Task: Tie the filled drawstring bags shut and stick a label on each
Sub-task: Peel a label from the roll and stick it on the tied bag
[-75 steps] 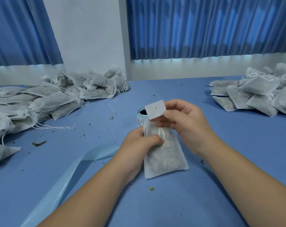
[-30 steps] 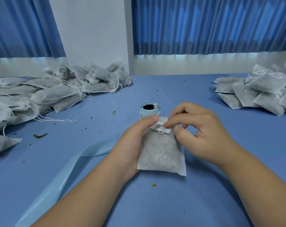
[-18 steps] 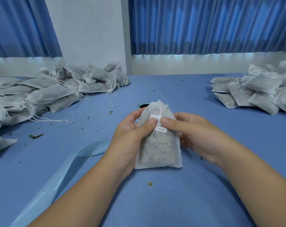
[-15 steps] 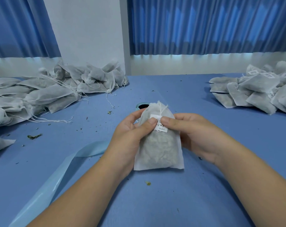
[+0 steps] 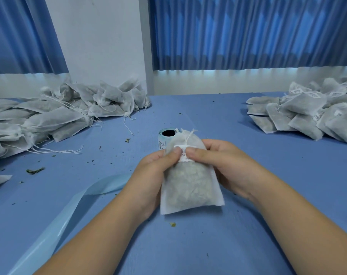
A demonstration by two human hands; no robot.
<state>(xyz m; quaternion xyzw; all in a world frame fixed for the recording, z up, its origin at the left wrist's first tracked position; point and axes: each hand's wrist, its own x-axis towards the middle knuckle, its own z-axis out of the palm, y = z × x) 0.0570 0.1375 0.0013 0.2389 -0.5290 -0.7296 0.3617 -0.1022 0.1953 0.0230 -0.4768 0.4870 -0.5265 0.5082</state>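
Observation:
A filled white drawstring bag stands tilted between both hands at the centre, its neck tied with a string knot at the top. A small white label sits on its upper front. My left hand grips the bag's left side, thumb pressing the label. My right hand grips the right side, its thumb on the label too. Behind the bag stands the pale blue label roll.
A pile of unlabelled bags with loose strings lies at the left. Labelled bags are heaped at the far right. A strip of pale blue backing tape trails toward the lower left. Herb crumbs dot the blue table.
The label held in my right hand went onto the bag's upper front. Both thumbs came together on it, and the bag was lifted more upright.

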